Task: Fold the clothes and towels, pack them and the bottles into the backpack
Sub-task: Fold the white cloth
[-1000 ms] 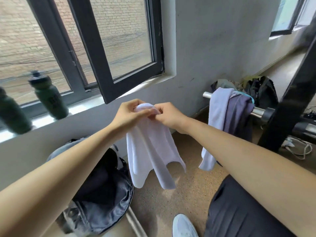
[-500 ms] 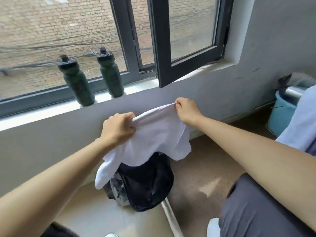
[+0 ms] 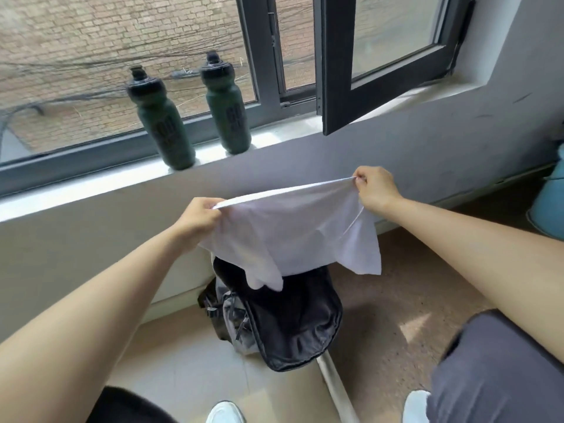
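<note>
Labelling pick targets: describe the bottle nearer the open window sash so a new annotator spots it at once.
Find the pale windowsill below the dark-framed window, above the backpack on the floor. Two upright dark green bottles with black caps stand on it. The target bottle is the one nearer the open sash; its twin stands farther from it.

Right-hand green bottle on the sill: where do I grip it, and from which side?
Grip the right-hand bottle round its green body below the black cap, coming from the room side. It stands upright, with the window glass close behind and the other bottle to its left.
</note>
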`<state>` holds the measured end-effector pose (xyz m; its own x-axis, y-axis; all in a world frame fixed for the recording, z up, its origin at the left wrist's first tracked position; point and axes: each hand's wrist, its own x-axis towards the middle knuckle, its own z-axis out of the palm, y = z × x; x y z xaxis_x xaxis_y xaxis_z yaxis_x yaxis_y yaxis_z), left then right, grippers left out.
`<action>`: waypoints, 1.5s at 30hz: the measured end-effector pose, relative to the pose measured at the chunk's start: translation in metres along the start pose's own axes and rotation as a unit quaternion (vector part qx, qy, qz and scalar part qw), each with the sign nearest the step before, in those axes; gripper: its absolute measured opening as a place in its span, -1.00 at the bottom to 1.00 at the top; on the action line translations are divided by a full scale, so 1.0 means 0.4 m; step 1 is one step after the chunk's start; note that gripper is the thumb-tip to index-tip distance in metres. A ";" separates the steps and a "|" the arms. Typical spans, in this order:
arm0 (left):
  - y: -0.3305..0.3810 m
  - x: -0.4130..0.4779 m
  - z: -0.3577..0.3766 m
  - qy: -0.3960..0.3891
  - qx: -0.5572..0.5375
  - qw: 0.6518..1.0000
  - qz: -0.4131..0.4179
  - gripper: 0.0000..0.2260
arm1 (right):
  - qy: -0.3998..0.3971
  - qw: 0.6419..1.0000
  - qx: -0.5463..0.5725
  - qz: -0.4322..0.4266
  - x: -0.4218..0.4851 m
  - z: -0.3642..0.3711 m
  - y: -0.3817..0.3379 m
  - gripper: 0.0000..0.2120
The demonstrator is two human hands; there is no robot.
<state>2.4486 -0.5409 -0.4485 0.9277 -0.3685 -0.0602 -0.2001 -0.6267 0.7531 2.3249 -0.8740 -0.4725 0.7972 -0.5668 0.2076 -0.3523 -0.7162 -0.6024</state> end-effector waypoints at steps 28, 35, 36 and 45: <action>0.104 -0.057 0.025 -0.157 -0.221 0.950 -0.156 -0.66 | -0.259 0.911 0.313 0.075 -0.160 -0.039 -0.195 -0.62; 0.137 -0.105 0.095 -0.207 -0.222 0.952 -0.041 -0.75 | -0.299 0.852 0.426 0.063 -0.195 -0.041 -0.257 -0.55; 0.135 -0.108 0.098 -0.215 -0.217 0.952 -0.030 -0.76 | -0.301 0.857 0.417 0.042 -0.193 -0.039 -0.251 -0.58; 0.134 -0.112 0.090 -0.230 -0.197 0.953 0.009 -0.77 | -0.147 0.949 -0.058 -0.275 -0.168 -0.048 -0.204 -0.87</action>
<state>2.3850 -0.5827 -0.4292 0.6710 -0.6951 -0.2580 0.0038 -0.3447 0.9387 2.2906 -0.7854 -0.4226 0.9723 0.0301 0.2319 0.1175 -0.9203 -0.3732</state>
